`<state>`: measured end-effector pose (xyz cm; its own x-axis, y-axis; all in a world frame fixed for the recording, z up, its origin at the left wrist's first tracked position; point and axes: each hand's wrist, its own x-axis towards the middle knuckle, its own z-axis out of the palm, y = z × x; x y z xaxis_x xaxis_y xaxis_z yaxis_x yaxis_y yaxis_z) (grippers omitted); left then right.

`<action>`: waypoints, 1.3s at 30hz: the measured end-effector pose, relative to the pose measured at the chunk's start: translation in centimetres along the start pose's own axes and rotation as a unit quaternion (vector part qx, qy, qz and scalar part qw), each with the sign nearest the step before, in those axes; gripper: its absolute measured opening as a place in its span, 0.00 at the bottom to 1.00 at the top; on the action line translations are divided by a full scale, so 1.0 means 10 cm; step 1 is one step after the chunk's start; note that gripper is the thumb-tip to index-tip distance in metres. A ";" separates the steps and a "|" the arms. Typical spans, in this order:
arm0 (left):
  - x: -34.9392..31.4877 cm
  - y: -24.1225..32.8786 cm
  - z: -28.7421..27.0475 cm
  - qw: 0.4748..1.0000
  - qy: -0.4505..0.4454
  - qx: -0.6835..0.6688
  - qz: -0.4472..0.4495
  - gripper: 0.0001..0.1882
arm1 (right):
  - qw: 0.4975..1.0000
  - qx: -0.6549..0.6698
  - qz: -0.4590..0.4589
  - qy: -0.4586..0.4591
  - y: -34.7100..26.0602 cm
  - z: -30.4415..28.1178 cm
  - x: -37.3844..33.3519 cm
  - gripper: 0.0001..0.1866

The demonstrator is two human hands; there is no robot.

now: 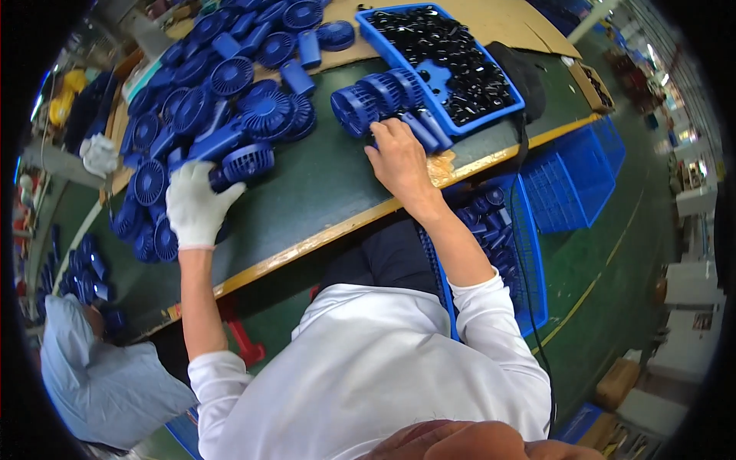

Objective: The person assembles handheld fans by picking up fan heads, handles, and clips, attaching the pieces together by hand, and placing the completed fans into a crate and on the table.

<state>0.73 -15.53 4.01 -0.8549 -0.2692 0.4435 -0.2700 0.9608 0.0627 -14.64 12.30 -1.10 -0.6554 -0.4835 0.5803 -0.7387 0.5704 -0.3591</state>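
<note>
My left hand (pixel 198 203), in a white glove, is closed round the handle of a blue handheld fan (pixel 249 161) at the edge of a big pile of similar fans (pixel 192 107). My bare right hand (pixel 400 157) has its fingers curled over the near end of another blue fan (pixel 353 110). That fan lies at the left of a short row of fans (pixel 400 88), whose handles point toward me. The right fingertips and part of the handle beneath them are hidden.
A blue tray (pixel 502 77) of small black parts stands behind the row on the green workbench (pixel 307 207). Below the wooden edge, a blue crate (pixel 537 284) holds more fans, beside another blue crate (pixel 575 180). A dark cable (pixel 524 153) hangs down. Another person (pixel 107 368) is at lower left.
</note>
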 end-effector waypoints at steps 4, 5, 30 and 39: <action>0.04 -0.02 0.14 0.996 -0.059 0.055 0.035 0.27 | 0.991 -0.057 -0.064 0.100 0.13 -0.13 0.13 0.08; 0.08 0.03 0.17 0.993 -0.064 0.070 0.071 0.27 | 0.990 -0.043 -0.053 0.122 0.18 -0.22 0.15 0.07; -0.40 0.53 0.53 0.969 -0.036 -0.158 0.189 0.18 | 0.955 0.058 0.281 0.078 1.82 -0.03 1.03 0.15; -0.53 0.82 0.36 0.980 0.095 -0.117 0.132 0.26 | 0.962 0.026 0.241 0.126 1.86 -0.27 0.78 0.14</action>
<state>1.47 -6.47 -1.03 -0.7773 -0.0126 0.6290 0.0779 0.9902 0.1161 -33.04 20.96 -1.29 -0.8702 0.0089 0.4926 -0.3687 0.6514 -0.6631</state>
